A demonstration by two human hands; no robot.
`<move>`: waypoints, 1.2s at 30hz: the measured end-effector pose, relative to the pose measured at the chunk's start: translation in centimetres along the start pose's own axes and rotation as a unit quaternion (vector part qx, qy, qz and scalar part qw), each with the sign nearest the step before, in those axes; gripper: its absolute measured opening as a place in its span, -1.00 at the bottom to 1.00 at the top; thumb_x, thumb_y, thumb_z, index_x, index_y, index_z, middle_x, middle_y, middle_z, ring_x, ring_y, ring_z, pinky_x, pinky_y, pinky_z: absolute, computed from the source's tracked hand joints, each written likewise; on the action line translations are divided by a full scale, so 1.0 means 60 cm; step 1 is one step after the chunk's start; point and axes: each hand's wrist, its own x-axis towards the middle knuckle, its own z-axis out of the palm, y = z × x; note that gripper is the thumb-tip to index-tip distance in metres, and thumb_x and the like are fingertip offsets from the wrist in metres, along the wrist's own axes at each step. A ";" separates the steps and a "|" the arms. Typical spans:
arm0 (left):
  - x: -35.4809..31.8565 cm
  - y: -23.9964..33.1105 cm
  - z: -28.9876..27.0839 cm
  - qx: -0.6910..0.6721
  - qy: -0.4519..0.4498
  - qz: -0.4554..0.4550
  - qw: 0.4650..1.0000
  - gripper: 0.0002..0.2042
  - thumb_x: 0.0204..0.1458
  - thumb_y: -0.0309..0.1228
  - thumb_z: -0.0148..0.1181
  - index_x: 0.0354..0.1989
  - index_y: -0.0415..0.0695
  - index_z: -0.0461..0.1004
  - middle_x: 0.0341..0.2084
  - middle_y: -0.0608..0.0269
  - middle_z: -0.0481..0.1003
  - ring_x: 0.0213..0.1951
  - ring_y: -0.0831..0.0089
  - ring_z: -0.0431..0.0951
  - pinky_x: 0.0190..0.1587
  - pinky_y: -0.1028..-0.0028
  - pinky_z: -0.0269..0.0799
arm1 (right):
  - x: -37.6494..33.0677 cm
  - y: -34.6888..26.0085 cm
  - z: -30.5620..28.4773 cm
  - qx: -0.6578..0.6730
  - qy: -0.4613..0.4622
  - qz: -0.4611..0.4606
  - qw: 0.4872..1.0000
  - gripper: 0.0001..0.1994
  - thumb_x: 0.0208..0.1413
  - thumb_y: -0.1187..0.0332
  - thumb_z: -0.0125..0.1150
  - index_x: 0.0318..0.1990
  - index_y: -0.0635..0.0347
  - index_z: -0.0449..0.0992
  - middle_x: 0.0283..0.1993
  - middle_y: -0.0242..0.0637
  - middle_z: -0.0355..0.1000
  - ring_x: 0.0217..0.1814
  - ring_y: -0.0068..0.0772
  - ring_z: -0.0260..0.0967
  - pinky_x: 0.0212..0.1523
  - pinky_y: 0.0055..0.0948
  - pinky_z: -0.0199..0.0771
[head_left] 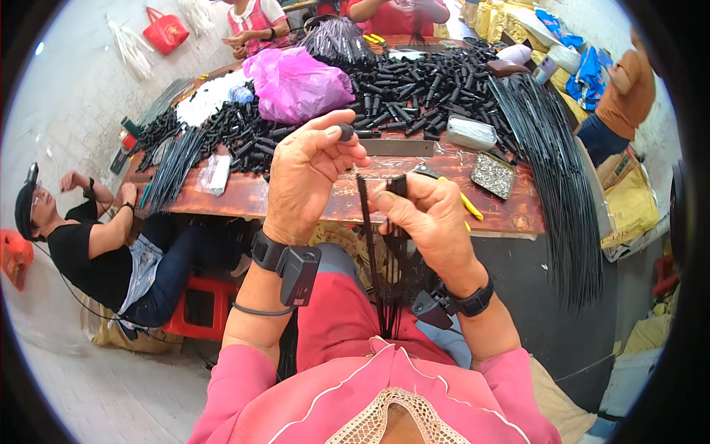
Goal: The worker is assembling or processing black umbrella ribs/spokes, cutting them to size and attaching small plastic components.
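My left hand (309,172) is raised over the table's near edge, thumb and forefinger pinched on a small dark round piece (345,132); its other fingers are loosely curled. To the right and slightly lower, my right hand (425,211) grips a bundle of thin black strands (392,277) near its upper end. The bundle hangs down over my lap. One group of strands stands a little apart on its left side, close below my left fingers. Whether the left hand touches any strand, I cannot tell.
A wooden table (510,216) bears a heap of short black tubes (414,96), a purple bag (299,85), a tin of small metal parts (493,176), a clear box (471,133) and yellow-handled pliers (471,208). Long black strands (566,192) overhang the right edge. A co-worker (92,248) sits at left.
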 end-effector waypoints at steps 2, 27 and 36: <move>-0.004 0.001 0.021 0.019 -0.013 -0.027 0.999 -0.70 0.18 -0.44 0.09 0.02 -0.35 0.44 -0.36 0.15 0.56 -0.29 0.31 0.61 -0.11 0.26 0.55 | 0.003 0.010 -0.005 -0.013 0.001 -0.011 1.000 -0.86 0.17 0.41 0.28 -0.33 0.33 0.57 -0.51 -0.47 0.45 -0.50 -0.74 0.31 -0.49 -0.65 0.33; -0.034 -0.020 0.050 0.023 0.042 -0.055 0.997 -0.82 0.16 -0.52 0.19 -0.10 -0.29 0.53 -0.23 0.20 0.59 -0.22 0.47 0.58 -0.10 0.49 0.49 | 0.021 0.008 -0.006 -0.141 0.060 -0.066 0.986 -0.82 -0.03 0.44 0.41 -0.53 0.31 0.53 -0.59 -0.44 0.44 -0.52 -0.78 0.25 -0.56 -0.57 0.25; -0.039 0.003 0.049 0.056 0.005 -0.089 0.994 -0.83 0.16 -0.46 0.20 -0.15 -0.29 0.55 -0.31 0.27 0.57 -0.30 0.58 0.53 -0.16 0.54 0.41 | 0.020 -0.004 -0.006 -0.138 0.034 -0.039 0.989 -0.79 -0.05 0.38 0.42 -0.54 0.33 0.55 -0.61 -0.45 0.44 -0.52 -0.76 0.30 -0.54 -0.58 0.31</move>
